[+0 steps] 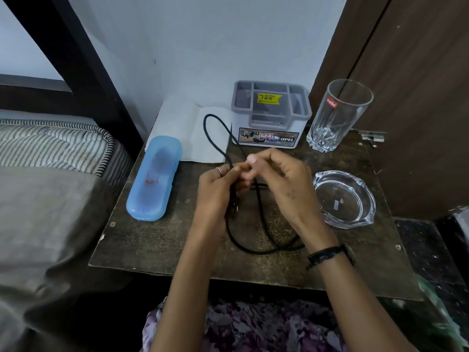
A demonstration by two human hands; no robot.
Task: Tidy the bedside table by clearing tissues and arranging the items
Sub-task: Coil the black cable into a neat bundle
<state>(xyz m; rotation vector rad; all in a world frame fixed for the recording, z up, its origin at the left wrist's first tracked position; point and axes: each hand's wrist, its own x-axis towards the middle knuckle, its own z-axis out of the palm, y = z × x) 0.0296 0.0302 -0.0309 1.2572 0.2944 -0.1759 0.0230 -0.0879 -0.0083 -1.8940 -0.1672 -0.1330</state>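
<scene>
**Head view: both hands on a black cable above the bench**

Head view looks down on a dark, speckled bench beside a bed. At its middle the left hand curls its grip round a thin black cable, a small plug end showing just below the fingers. The right hand meets it from the other side, its grip pinching the same cable. One loop of the cable rises behind the hands over a white folded tissue; another loop lies on the bench in front of them.

Left of the hands lies a light blue oblong plastic case, touching the tissue's near edge. Behind the hands stands a grey-and-white plastic organiser box, with a clear tall drinking glass to its right. Right of the hands sits a clear round glass ashtray.
</scene>
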